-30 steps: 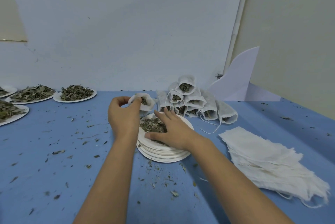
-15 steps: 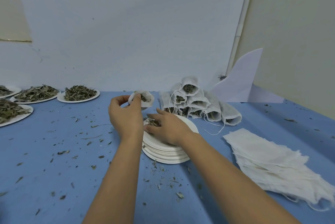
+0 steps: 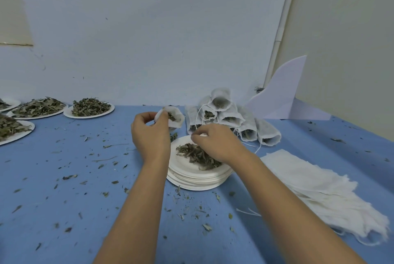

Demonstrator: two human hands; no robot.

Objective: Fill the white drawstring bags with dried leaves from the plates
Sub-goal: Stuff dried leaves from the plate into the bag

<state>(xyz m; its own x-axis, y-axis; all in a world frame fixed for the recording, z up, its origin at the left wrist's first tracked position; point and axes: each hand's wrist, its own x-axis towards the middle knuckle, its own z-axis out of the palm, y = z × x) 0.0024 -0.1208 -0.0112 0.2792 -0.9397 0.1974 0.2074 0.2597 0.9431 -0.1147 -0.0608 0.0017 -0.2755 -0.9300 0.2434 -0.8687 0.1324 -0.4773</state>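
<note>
An open bag (image 3: 173, 117) is pinched at its rim by the left hand (image 3: 151, 135). The right hand (image 3: 217, 143) is bunched over the plate stack (image 3: 198, 180), its contents unclear. Four leaf plates (image 3: 89, 108) are set leftward, with open table (image 3: 64, 199) between.

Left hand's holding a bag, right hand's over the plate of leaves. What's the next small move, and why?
Probably move the right hand to the bag and drop in whatever its curled fingers hold. The left hand pinches the bag with its mouth open just beyond the plate, which has leaves on it.
</note>
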